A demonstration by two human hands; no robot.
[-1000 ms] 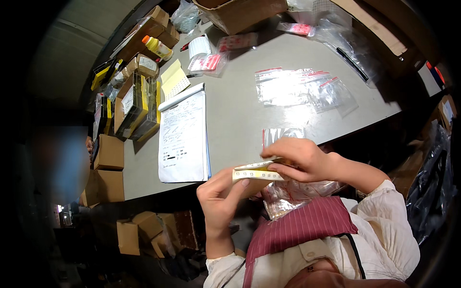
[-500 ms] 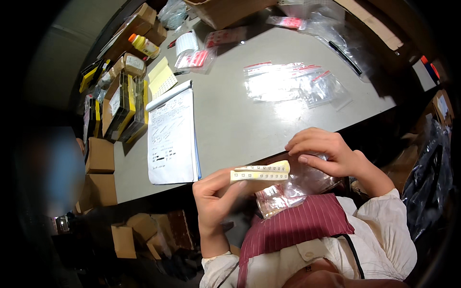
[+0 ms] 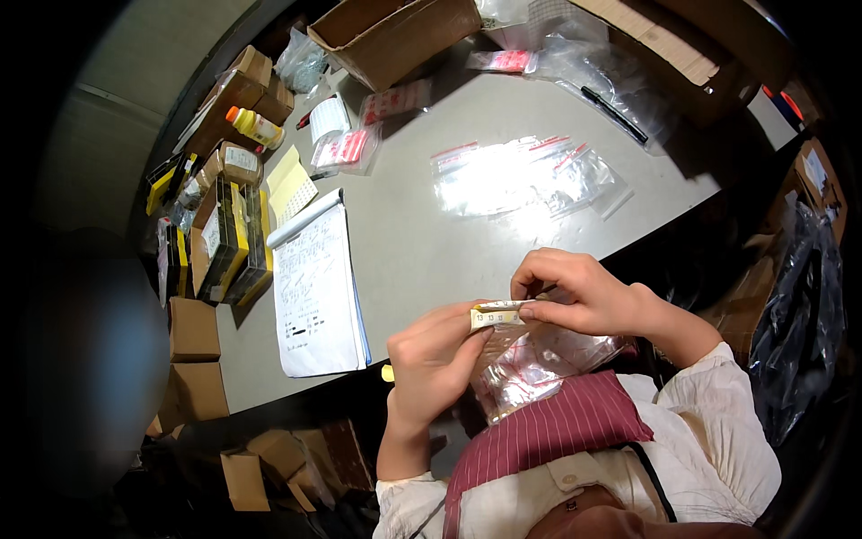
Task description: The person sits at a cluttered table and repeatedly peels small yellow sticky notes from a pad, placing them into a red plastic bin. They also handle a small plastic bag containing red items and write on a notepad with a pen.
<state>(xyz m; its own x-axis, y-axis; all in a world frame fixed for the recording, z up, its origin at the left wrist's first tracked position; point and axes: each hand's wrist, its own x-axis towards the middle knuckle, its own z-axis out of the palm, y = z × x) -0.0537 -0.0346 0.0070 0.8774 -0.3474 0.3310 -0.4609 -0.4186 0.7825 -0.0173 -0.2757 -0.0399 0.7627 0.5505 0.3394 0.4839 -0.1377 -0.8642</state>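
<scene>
A folded sheet of small number stickers (image 3: 494,317) with pale yellow backing spans the gap between my hands. My left hand (image 3: 431,355) is closed round it, thumb in front, and a yellow end (image 3: 387,373) pokes out beside the palm. At the sheet's right end, my right hand (image 3: 575,292) pinches with thumb and bent fingers; whether a sticker is between the fingertips is too small to tell. Below both hands, clear plastic bags (image 3: 548,359) lie in my lap on a striped maroon apron (image 3: 566,418).
Clear zip bags with red strips (image 3: 530,175) are spread on the grey table (image 3: 404,251). A notepad (image 3: 314,287) lies left, near a yellow sticker sheet (image 3: 289,189), black-and-yellow boxes (image 3: 235,242) and a yellow bottle (image 3: 256,128). A black marker (image 3: 615,115) and cardboard box (image 3: 395,40) are farther back.
My right hand has come left and down onto the sticker sheet and now pinches its end. The left hand has shifted right, covering more of the sheet. The whole view has tilted slightly.
</scene>
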